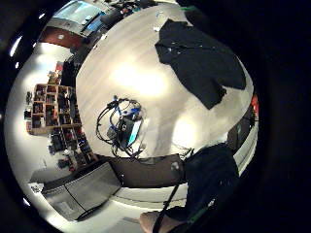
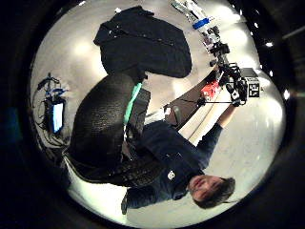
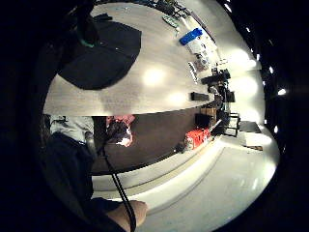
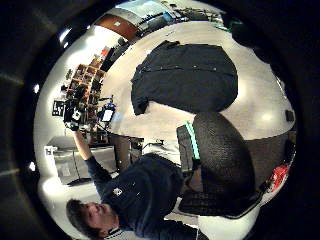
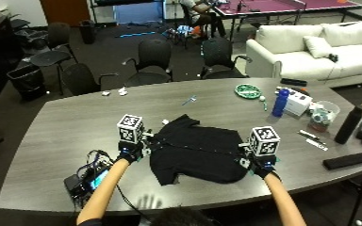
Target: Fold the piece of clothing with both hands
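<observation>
A black short-sleeved shirt (image 5: pixel 200 155) lies spread flat on the grey table (image 5: pixel 61 136), near its front edge. My left hand (image 5: pixel 131 153) hovers at the shirt's left side by a sleeve, and my right hand (image 5: pixel 260 165) is at its right side. Neither hand holds cloth. The palm views show the shirt (image 1: pixel 199 58) (image 2: pixel 143 43) (image 3: pixel 104 58) (image 4: pixel 187 77) from a distance, whole and untouched. A black gloved hand (image 2: pixel 105 124) (image 4: pixel 220 150) fills part of both thumb side views.
A small device with tangled cables (image 5: pixel 86 179) sits on the table left of my left arm. At the right stand a blue bottle (image 5: pixel 281 102), a white box (image 5: pixel 299 101), a black bottle (image 5: pixel 348 125) and a black case (image 5: pixel 349 160). A green plate (image 5: pixel 248 90) lies farther back.
</observation>
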